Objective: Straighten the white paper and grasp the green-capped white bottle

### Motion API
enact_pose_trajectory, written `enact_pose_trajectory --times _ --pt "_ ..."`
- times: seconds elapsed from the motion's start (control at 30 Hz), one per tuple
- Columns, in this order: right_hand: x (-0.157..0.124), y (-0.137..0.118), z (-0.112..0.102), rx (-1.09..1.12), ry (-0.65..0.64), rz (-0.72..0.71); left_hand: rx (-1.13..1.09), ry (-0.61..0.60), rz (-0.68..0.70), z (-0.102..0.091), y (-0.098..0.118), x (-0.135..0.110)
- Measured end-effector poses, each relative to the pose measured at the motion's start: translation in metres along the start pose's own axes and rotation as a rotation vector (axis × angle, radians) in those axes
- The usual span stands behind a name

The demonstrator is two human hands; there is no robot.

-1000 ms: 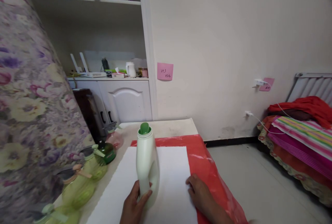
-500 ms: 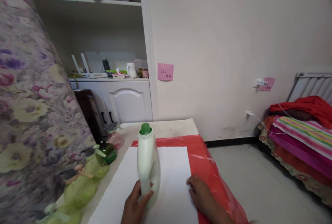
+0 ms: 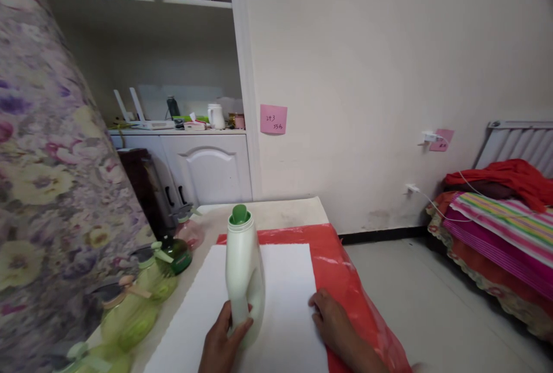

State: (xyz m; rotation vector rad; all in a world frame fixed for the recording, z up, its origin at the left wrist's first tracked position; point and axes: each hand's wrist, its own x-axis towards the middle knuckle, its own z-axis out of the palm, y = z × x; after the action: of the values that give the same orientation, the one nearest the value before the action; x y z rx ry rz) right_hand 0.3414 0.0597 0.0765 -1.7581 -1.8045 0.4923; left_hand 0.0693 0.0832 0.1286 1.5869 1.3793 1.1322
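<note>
A pale green laundry detergent bottle [image 3: 242,257] stands upright on a sheet of white paper [image 3: 285,292]. Its neck is uncapped, with a darker green pouring spout showing inside. My left hand [image 3: 225,332] is closed around the bottle's handle, low on the near side. At the right edge of the paper rests my right hand [image 3: 330,321], fingers curled together, with nothing seen in it. Red plastic sheeting [image 3: 341,269] lies beneath the paper and under my right forearm.
Along the table's left side stand several spray bottles: yellow-green [image 3: 129,315], dark green [image 3: 177,255] and pink [image 3: 190,232]. A floral curtain [image 3: 47,188] hangs at the left. Behind are a white cabinet [image 3: 211,171] and a wall. A bed [image 3: 496,234] is at the right.
The whole view has shifted slightly, so everything sits a little further left. Both hands and the bottle keep the same places on the table.
</note>
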Motion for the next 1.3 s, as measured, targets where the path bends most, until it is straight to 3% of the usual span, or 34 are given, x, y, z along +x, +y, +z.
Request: enact_pose_trajectory --times 0.7,0.97,1.3 --pt "0.000 0.005 0.004 0.001 0.006 -0.010 0.052 0.002 -0.005 0.004 -0.013 -0.001" --pt "-0.002 0.004 0.002 0.012 -0.009 -0.008 -0.027 -0.044 0.028 0.000 -0.018 -0.003" --pt "0.002 0.004 0.007 -0.009 -0.004 0.021 -0.245 -0.074 -0.105 -0.003 0.003 0.004"
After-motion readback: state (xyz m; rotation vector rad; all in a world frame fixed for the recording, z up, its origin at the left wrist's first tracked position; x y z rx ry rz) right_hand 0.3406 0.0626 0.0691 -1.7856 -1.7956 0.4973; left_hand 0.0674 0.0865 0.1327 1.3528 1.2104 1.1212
